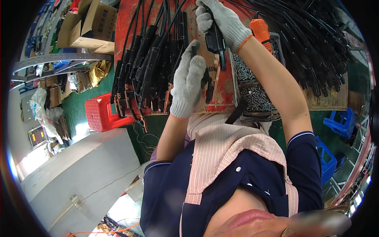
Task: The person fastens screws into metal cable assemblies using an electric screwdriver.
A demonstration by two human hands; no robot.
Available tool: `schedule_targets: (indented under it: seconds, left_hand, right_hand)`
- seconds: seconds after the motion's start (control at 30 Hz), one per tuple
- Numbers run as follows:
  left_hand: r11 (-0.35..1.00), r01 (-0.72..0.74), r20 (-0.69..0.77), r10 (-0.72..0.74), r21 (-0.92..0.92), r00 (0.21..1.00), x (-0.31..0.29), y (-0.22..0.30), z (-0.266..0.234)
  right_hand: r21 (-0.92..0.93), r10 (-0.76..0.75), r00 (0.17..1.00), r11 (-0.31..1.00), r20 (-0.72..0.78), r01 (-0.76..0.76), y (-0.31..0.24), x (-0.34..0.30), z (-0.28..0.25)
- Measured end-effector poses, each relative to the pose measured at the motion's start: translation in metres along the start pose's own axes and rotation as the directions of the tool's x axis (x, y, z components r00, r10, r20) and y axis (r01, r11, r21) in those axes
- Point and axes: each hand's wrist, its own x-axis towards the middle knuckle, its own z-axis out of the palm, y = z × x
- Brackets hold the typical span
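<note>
Right hand (221, 23), in a white glove, is wrapped around a long black part (215, 42) over the red surface (124, 23). The part's long side runs away from the person with a small tilt, and its near end points back at the person. Left hand (188, 81), also gloved, is just beside a dark clip (210, 85) with 1 spring (212, 68); one cannot tell if it pinches the clip. To the right are 1 orange tool (260, 33) and small screws (252, 98).
</note>
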Motion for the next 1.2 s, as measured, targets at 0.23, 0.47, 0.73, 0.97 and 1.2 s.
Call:
schedule_targets:
  seconds: [0.23,0.47,0.73,0.97,1.2]
  left_hand:
    - [0.924,-0.114,-0.222,0.033,-0.364,0.974,0.027,0.011,0.026]
    - [0.902,-0.241,-0.205,0.175,-0.358,0.963,0.032,0.018,0.043]
    - [0.891,-0.344,-0.203,0.293,-0.297,0.934,0.026,0.025,0.046]
    - [0.622,0.546,0.334,-0.433,-0.561,0.837,0.019,0.028,0.065]
    - [0.319,0.718,0.63,-0.345,-0.618,0.696,-0.015,0.038,0.068]
  right_hand:
    - [-0.034,-0.217,0.97,0.976,-0.109,0.215,-0.005,-0.046,0.089]
    - [0.072,0.053,0.831,0.997,-0.554,-0.016,-0.031,-0.057,0.103]
    - [-0.076,-0.046,0.781,0.997,-0.623,-0.001,-0.047,-0.069,0.125]
    - [-0.687,-0.557,0.681,0.719,-0.475,0.11,-0.034,-0.071,0.113]
    - [-0.696,-0.54,0.792,-0.685,0.287,-0.215,-0.08,-0.137,0.069]
